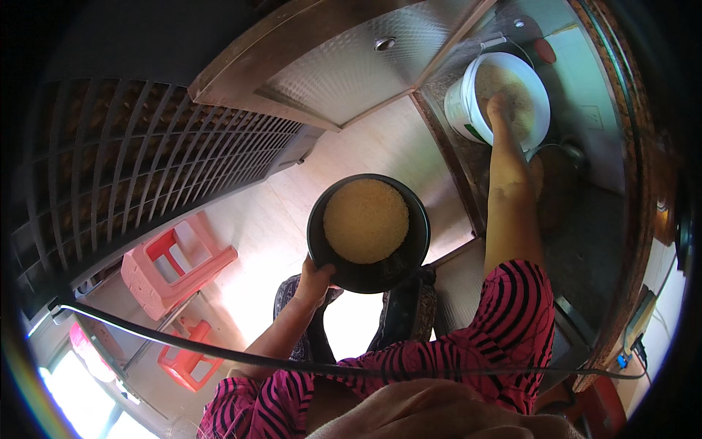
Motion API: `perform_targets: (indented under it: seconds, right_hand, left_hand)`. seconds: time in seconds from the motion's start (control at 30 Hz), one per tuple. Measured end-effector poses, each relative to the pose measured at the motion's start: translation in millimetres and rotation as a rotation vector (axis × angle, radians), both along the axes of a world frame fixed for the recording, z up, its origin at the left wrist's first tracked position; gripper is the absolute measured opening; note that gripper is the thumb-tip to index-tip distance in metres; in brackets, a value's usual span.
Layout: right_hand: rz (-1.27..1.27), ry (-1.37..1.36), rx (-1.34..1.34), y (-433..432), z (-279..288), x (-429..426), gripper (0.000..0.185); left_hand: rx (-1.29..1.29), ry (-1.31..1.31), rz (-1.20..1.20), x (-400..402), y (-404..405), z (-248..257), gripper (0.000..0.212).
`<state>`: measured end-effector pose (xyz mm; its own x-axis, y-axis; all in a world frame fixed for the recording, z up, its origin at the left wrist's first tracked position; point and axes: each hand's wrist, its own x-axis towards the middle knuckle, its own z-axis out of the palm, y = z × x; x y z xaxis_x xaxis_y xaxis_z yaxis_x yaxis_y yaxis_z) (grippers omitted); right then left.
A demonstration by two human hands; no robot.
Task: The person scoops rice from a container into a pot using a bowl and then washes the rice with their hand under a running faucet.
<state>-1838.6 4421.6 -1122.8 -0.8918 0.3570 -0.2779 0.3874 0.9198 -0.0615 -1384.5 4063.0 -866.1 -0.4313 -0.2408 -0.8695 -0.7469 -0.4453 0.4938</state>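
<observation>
My left hand (pixel 316 280) grips the near-left rim of a dark round pot (pixel 411 268), thumb over the edge. Pale uncooked rice (pixel 366 221) covers much of the pot's bottom. To the upper right, a white plastic bucket (pixel 542 104) with a wire handle stands inside a low cupboard and holds more grain (pixel 496 77), which looks like rice. My right arm reaches into this bucket; my right hand (pixel 500 107) is down at the grain, its fingers mostly hidden, so their pose and any grain in them cannot be made out.
An open cupboard door with a textured glass panel (pixel 351 66) stands beyond the pot. A dark slatted grille (pixel 164 137) is at the left, above pink (pixel 148 280) and red plastic stools (pixel 184 356). A red lid-like disc (pixel 545 50) lies behind the bucket. A black cable (pixel 219 351) crosses the near view.
</observation>
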Motion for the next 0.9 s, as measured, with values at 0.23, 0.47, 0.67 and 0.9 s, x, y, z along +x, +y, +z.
perform_targets:
  seconds: [0.23,0.47,0.67,0.9]
  right_hand:
    - [0.019,-0.137,-0.029,-22.3,40.9,2.7,0.057]
    - [0.010,0.040,0.013,29.5,28.1,-7.8,0.041]
    - [0.399,0.219,0.283,18.6,69.0,1.7,0.026]
    - [0.196,0.071,-0.357,2.8,-8.9,14.1,0.043]
  left_hand:
    - [-0.036,0.001,0.020,0.4,1.7,-11.3,0.048]
    - [-0.029,-0.014,-0.018,-11.0,22.1,-12.4,0.047]
    - [-0.052,-0.010,0.024,-10.4,23.8,-13.3,0.047]
    - [-0.062,0.015,-0.041,-44.3,30.6,-19.2,0.051]
